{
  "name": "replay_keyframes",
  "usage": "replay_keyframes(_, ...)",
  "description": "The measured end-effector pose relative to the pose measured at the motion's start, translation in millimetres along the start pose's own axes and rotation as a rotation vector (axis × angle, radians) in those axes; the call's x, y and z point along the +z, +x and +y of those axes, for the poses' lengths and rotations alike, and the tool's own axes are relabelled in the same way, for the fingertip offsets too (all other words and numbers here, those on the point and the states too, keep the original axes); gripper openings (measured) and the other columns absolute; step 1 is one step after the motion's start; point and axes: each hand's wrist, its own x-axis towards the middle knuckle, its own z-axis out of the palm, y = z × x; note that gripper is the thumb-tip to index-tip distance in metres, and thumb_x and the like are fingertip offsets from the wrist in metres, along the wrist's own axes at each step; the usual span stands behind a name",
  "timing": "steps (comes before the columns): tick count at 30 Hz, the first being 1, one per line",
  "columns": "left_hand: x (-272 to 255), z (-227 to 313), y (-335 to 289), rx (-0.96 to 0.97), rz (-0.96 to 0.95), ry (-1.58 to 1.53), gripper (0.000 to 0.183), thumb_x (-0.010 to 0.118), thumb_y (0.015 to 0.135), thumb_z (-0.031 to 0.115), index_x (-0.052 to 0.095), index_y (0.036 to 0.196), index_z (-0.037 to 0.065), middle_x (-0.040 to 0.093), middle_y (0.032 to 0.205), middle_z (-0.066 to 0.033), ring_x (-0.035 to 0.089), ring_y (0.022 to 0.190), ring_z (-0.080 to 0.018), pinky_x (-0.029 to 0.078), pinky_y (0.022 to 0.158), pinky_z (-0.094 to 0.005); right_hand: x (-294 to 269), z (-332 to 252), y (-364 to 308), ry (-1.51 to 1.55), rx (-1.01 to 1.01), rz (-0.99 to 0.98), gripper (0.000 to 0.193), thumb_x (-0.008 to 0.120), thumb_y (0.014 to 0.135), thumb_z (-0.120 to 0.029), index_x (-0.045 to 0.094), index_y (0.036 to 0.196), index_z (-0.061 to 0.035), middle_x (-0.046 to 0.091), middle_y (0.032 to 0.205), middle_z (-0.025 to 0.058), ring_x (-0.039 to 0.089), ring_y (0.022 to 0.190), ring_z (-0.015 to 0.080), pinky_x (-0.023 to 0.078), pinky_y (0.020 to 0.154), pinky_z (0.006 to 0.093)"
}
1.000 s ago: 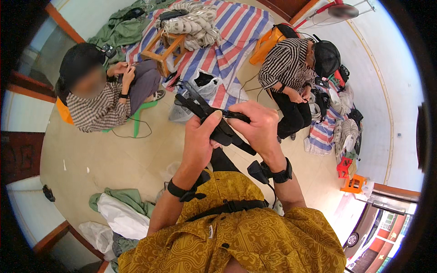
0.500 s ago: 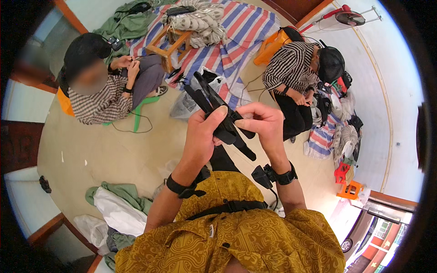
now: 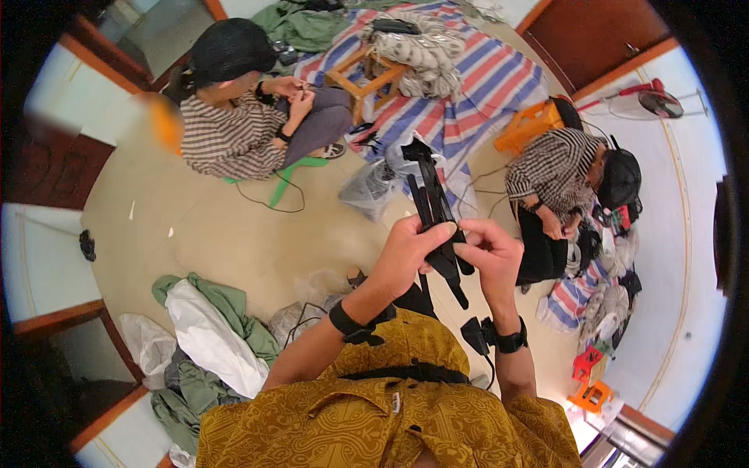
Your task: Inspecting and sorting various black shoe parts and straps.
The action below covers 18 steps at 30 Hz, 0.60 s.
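In front of my body I hold a bundle of long, flat black strips (image 3: pixel 434 203), whose exact kind I cannot make out. My left hand (image 3: pixel 415 248) is closed round its lower part, the thumb lying across the top. On the other side my right hand (image 3: pixel 496 248) pinches the edge of the strips between thumb and bent fingers. The upper ends stick out away from me, while rounded lower ends hang below my hands. A black wrist strap (image 3: pixel 360 324) is on my left wrist. My right wrist has a strap with a small black device (image 3: pixel 477 335) and a cable.
A seated co-worker (image 3: pixel 234 125) handles something small at the left; another co-worker (image 3: pixel 558 187) bends forward at the right. Beyond my hands lie clear plastic bags (image 3: pixel 368 191), a striped sheet (image 3: pixel 488 74) and a wooden stool (image 3: pixel 355 92). Green and white cloths (image 3: pixel 207 327) lie at the lower left.
My view has turned, so the room and the co-workers sit further right in it. The strips now point more straight ahead, and both hands still grip them.
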Motion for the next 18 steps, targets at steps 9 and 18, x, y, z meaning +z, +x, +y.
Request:
replay_keyframes(9,-44,-18,-15,-0.038,0.113,-0.096,0.021,0.055,0.078,0.019,0.052,0.088,0.0,0.057,0.073,-0.0029,0.053,0.053,-0.0072,0.043,0.043,-0.0192,33,20,-3,0.117,0.147,-0.227,0.025,0.061,0.066,0.006,0.06,0.091,0.0005,0.05,0.062,-0.003,0.044,0.056,0.0028,0.037,0.049,0.0166)
replay_keyframes(18,-60,-21,-34,-0.085,0.269,-0.01,0.024,0.056,0.078,0.027,0.055,0.088,0.005,0.052,0.066,0.0041,0.045,0.051,-0.0015,0.031,0.04,-0.0156,53,26,-1,0.187,0.23,-0.387,0.027,0.059,0.066,0.007,0.059,0.092,-0.0003,0.053,0.066,-0.0027,0.046,0.06,0.0026,0.039,0.054,0.0165)
